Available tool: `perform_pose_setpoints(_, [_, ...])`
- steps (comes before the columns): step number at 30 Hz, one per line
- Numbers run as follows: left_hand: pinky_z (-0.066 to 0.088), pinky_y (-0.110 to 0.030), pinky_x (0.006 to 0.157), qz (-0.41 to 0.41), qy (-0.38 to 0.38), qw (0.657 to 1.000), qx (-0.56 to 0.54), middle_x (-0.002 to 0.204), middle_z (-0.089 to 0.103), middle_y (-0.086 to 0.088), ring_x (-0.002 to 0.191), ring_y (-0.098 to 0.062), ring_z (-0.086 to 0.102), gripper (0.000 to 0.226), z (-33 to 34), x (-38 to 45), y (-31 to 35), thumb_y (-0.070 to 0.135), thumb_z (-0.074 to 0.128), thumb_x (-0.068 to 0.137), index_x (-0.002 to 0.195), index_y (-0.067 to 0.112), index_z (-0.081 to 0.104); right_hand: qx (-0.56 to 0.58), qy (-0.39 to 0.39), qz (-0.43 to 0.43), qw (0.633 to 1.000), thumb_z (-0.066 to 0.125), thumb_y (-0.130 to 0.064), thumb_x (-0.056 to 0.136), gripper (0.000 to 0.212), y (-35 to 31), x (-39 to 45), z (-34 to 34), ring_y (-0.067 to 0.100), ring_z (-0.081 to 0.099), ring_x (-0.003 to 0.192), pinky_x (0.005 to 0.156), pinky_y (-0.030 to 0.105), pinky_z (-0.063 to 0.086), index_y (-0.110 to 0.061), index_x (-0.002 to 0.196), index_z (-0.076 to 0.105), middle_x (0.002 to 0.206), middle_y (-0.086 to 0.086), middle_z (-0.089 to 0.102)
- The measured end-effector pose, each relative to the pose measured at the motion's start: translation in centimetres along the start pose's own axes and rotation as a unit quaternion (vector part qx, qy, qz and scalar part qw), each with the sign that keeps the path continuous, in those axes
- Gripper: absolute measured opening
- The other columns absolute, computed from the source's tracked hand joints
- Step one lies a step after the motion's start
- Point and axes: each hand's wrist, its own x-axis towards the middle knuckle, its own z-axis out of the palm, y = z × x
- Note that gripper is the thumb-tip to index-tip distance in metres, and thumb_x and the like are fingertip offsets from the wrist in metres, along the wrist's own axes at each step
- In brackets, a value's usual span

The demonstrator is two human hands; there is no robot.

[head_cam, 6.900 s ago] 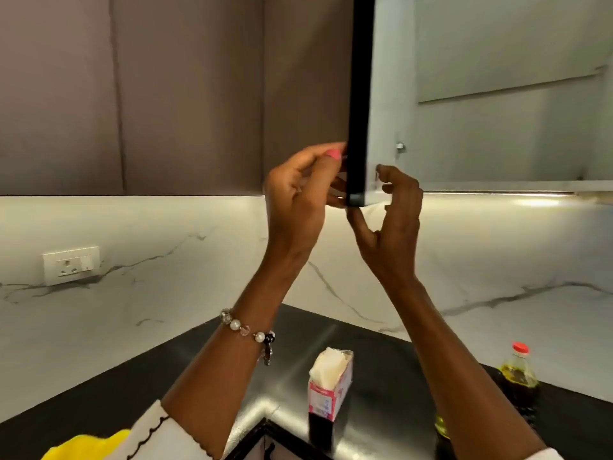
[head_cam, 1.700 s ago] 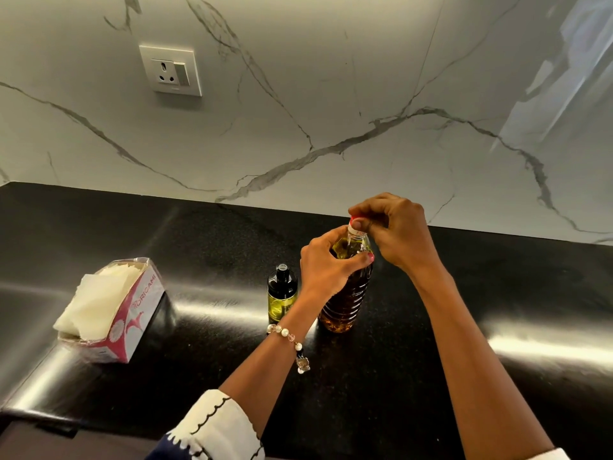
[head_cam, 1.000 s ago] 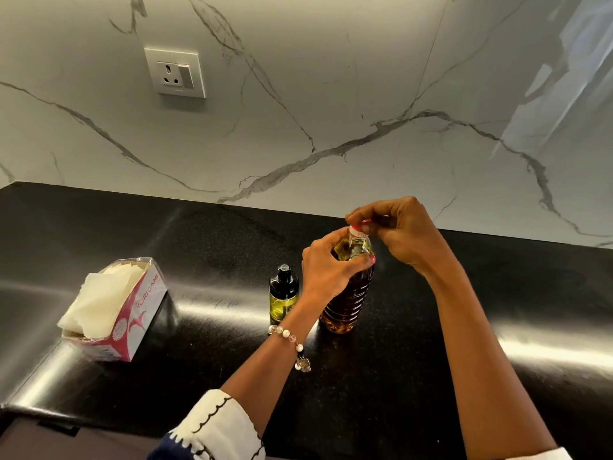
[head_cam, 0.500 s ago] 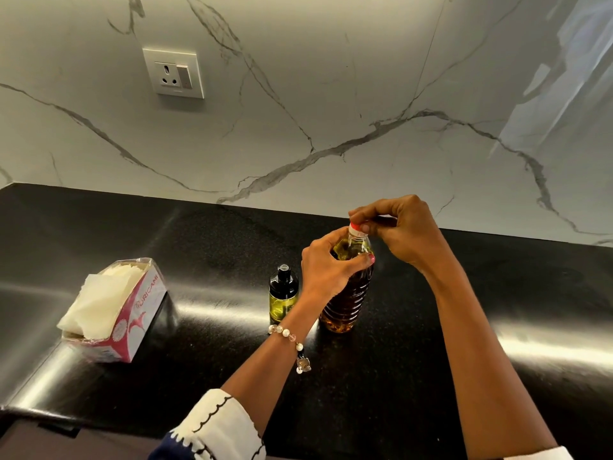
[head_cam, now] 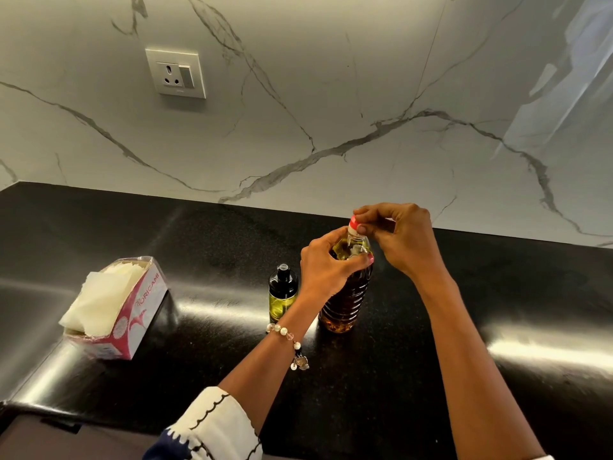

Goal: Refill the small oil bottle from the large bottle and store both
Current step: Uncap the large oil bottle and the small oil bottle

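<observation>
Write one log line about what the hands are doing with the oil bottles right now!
step: uncapping | left hand: grips large bottle | right hand: pinches red cap | small bottle: capped, upright beside it

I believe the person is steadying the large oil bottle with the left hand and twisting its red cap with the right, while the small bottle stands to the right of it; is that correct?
Not quite. The head view shows the small oil bottle standing to the left of the large oil bottle, not the right. The rest holds: the left hand steadies the large bottle's neck and the right hand pinches its red cap.
</observation>
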Motion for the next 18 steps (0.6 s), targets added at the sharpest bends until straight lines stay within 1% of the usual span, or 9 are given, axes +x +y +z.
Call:
perform_pose_setpoints(3, [0.055, -0.036, 0.089, -0.006, -0.002, 1.000, -0.010, 0.094, 0.073, 0.012, 0.091, 0.000, 0.066, 0.049, 0.0, 0.0, -0.2, 0.038, 0.084, 0.066, 0.112, 0.034, 0.067, 0.029, -0.025, 0.010, 0.999, 0.068, 0.002, 0.080, 0.022, 0.1, -0.2, -0.3, 0.014, 0.066, 0.102, 0.085, 0.010, 0.049, -0.002, 0.102, 0.070, 0.111, 0.010, 0.069])
perform_pose_setpoints(5, [0.055, -0.036, 0.090, -0.004, -0.003, 1.000, -0.011, 0.094, 0.073, 0.012, 0.091, -0.001, 0.066, 0.049, 0.0, -0.1, -0.1, 0.037, 0.083, 0.067, 0.113, 0.034, 0.067, 0.050, -0.040, 0.021, 0.998, 0.069, -0.001, 0.080, 0.023, 0.1, -0.1, -0.6, 0.013, 0.064, 0.106, 0.085, 0.011, 0.049, -0.004, 0.103, 0.070, 0.115, 0.009, 0.067])
perform_pose_setpoints(7, [0.054, -0.035, 0.090, -0.002, -0.003, 1.000, -0.009, 0.094, 0.072, 0.012, 0.092, -0.001, 0.066, 0.049, 0.1, -0.1, 0.1, 0.035, 0.083, 0.068, 0.114, 0.034, 0.066, 0.044, -0.024, 0.022, 0.998, 0.073, -0.010, 0.079, 0.023, 0.1, 0.0, -0.7, 0.011, 0.061, 0.107, 0.085, 0.013, 0.050, -0.008, 0.102, 0.071, 0.118, 0.006, 0.066])
perform_pose_setpoints(8, [0.054, -0.034, 0.091, -0.005, -0.002, 1.000, -0.008, 0.094, 0.072, 0.013, 0.092, 0.000, 0.065, 0.050, 0.1, -0.1, 0.1, 0.035, 0.083, 0.068, 0.115, 0.034, 0.066, 0.028, -0.002, 0.018, 0.999, 0.075, -0.016, 0.077, 0.024, 0.0, 0.0, -0.5, 0.011, 0.062, 0.104, 0.084, 0.014, 0.050, -0.010, 0.101, 0.071, 0.114, 0.004, 0.066])
perform_pose_setpoints(10, [0.055, -0.032, 0.091, -0.010, 0.000, 1.000, -0.011, 0.093, 0.071, 0.015, 0.092, 0.001, 0.065, 0.051, 0.2, 0.0, 0.1, 0.036, 0.084, 0.066, 0.114, 0.033, 0.066, -0.016, 0.043, 0.005, 0.999, 0.077, -0.023, 0.075, 0.026, -0.2, 0.0, 0.0, 0.009, 0.062, 0.088, 0.075, 0.012, 0.050, -0.010, 0.097, 0.072, 0.101, 0.001, 0.067])
perform_pose_setpoints(12, [0.055, -0.032, 0.090, -0.009, 0.002, 1.000, -0.013, 0.095, 0.072, 0.013, 0.092, 0.000, 0.066, 0.053, 0.1, 0.1, 0.0, 0.037, 0.085, 0.064, 0.114, 0.033, 0.067, -0.042, 0.059, -0.003, 0.997, 0.078, -0.020, 0.074, 0.023, -0.3, -0.1, 0.6, 0.010, 0.062, 0.077, 0.070, 0.013, 0.051, -0.009, 0.093, 0.072, 0.092, 0.003, 0.068])
perform_pose_setpoints(14, [0.055, -0.031, 0.089, -0.006, 0.002, 1.000, -0.009, 0.094, 0.073, 0.011, 0.092, 0.000, 0.066, 0.053, 0.1, 0.0, 0.0, 0.035, 0.085, 0.065, 0.115, 0.033, 0.067, -0.037, 0.057, 0.004, 0.998, 0.078, -0.017, 0.075, 0.021, -0.2, -0.2, 0.9, 0.013, 0.066, 0.077, 0.071, 0.020, 0.055, -0.008, 0.094, 0.073, 0.091, 0.006, 0.071])
perform_pose_setpoints(15, [0.055, -0.030, 0.089, -0.004, 0.002, 1.000, -0.009, 0.094, 0.073, 0.012, 0.091, 0.001, 0.066, 0.052, 0.0, 0.1, 0.1, 0.035, 0.085, 0.065, 0.114, 0.034, 0.067, -0.033, 0.051, 0.006, 0.998, 0.078, -0.015, 0.076, 0.021, -0.2, -0.1, 0.8, 0.013, 0.067, 0.079, 0.073, 0.021, 0.055, -0.008, 0.096, 0.073, 0.092, 0.006, 0.072])
perform_pose_setpoints(18, [0.056, -0.034, 0.088, 0.002, -0.002, 1.000, -0.015, 0.092, 0.073, 0.013, 0.089, 0.001, 0.067, 0.048, 0.0, 0.1, 0.0, 0.036, 0.085, 0.065, 0.110, 0.038, 0.067, -0.036, 0.005, -0.001, 0.999, 0.073, -0.007, 0.079, 0.022, -0.2, 0.2, 0.3, 0.013, 0.066, 0.088, 0.078, 0.011, 0.050, -0.007, 0.101, 0.071, 0.099, 0.007, 0.072])
